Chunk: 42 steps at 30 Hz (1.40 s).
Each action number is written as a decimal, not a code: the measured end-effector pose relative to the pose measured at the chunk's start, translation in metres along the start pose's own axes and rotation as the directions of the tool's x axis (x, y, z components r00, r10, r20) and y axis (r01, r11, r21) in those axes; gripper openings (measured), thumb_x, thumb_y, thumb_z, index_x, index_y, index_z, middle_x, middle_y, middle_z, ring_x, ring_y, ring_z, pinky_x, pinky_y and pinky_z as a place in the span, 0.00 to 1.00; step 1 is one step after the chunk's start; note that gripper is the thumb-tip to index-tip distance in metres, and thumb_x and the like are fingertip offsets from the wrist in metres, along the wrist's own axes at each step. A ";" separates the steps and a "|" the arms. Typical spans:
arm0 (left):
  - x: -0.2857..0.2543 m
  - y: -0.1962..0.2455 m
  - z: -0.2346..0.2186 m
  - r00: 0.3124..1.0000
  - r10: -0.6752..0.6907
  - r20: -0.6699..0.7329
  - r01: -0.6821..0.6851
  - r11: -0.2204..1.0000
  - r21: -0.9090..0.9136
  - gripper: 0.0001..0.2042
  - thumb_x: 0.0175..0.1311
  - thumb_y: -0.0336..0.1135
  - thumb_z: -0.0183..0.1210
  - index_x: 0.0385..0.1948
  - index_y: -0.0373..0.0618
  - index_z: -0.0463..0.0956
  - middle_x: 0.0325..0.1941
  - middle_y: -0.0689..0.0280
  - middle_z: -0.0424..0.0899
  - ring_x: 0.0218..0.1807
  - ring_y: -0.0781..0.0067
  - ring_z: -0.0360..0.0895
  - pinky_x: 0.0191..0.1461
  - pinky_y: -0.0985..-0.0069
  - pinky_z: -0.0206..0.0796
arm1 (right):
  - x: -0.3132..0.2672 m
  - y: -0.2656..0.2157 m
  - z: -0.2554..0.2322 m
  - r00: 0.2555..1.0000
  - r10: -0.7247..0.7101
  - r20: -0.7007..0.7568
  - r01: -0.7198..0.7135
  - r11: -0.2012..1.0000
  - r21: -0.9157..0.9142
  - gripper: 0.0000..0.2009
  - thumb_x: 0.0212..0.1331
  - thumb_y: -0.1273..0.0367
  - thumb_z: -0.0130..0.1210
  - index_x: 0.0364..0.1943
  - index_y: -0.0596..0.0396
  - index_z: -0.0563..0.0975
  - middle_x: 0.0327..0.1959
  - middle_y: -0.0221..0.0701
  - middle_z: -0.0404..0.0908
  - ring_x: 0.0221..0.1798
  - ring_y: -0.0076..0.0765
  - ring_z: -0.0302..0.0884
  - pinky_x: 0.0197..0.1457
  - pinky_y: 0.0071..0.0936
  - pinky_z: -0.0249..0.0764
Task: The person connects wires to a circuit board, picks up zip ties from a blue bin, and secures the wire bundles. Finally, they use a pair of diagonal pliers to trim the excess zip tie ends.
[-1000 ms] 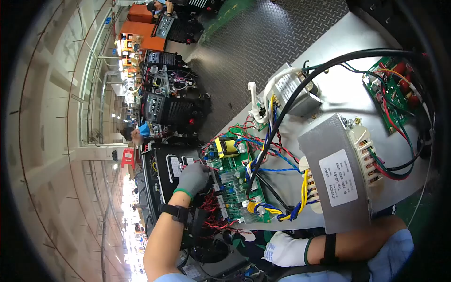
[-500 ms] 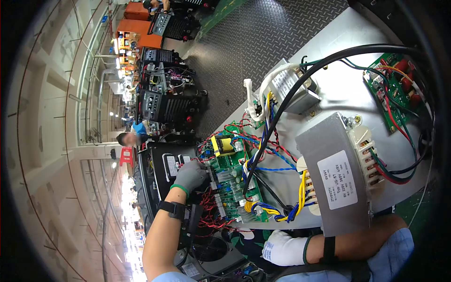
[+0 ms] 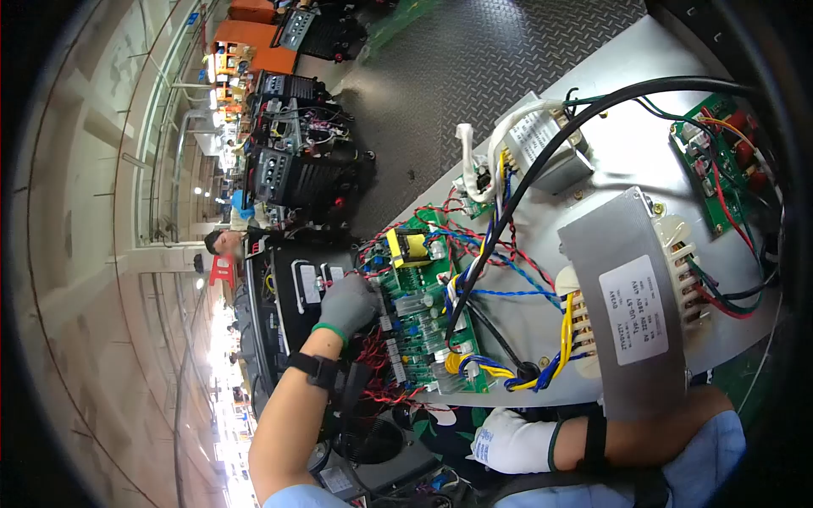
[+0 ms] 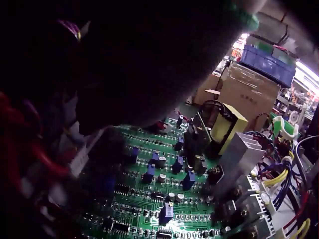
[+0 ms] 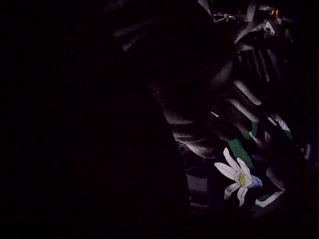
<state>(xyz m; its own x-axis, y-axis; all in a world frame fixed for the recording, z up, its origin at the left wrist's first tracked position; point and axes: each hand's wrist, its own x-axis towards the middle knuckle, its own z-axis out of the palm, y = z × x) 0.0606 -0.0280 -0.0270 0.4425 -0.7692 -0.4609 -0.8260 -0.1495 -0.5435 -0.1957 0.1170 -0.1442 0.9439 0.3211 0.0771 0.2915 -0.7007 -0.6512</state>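
A green circuit board (image 3: 434,292) carries a yellow-wrapped part (image 3: 408,248) and a row of white connectors (image 3: 394,360). My left hand (image 3: 349,305), in a grey glove, lies at the board's edge by the connectors; its fingertips are hidden. In the left wrist view that hand (image 4: 149,64) is a dark shape over the board (image 4: 144,206), with blurred red wires (image 4: 40,159) alongside. The white-gloved right hand (image 3: 512,442) rests loosely bent, apart from the board, beside dark flowered cloth (image 3: 445,415). Right wrist view: mostly dark, with the flowered cloth (image 5: 241,179).
On the metal plate (image 3: 500,330) stand a large labelled transformer (image 3: 627,296), a smaller one (image 3: 542,144) and another green board (image 3: 711,169). A thick black cable (image 3: 593,110) arches across. Red wires (image 3: 364,356) bunch below the left hand. Black machines and a person are behind.
The head view has shifted slightly, moving the plate and transformers rightward in it. The left hand remains at the board's connector edge; the right hand has barely moved.
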 end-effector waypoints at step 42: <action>-0.047 0.016 -0.033 0.985 0.119 -0.124 -0.140 0.974 -0.176 0.11 0.55 0.39 0.55 0.34 0.43 0.80 0.30 0.54 0.81 0.33 0.58 0.81 0.42 0.65 0.71 | -0.021 -0.012 0.012 0.984 -0.124 -0.132 0.122 0.992 -0.020 0.07 0.49 0.67 0.53 0.25 0.55 0.79 0.19 0.33 0.77 0.19 0.39 0.76 0.19 0.38 0.67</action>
<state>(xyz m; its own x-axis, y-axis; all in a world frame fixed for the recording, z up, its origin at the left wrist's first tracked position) 0.0148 -0.0152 0.0090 0.2946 -0.8525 -0.4319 -0.9281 -0.1474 -0.3420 -0.2214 0.1261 -0.1471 0.9127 0.3187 0.2557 0.4077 -0.6690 -0.6215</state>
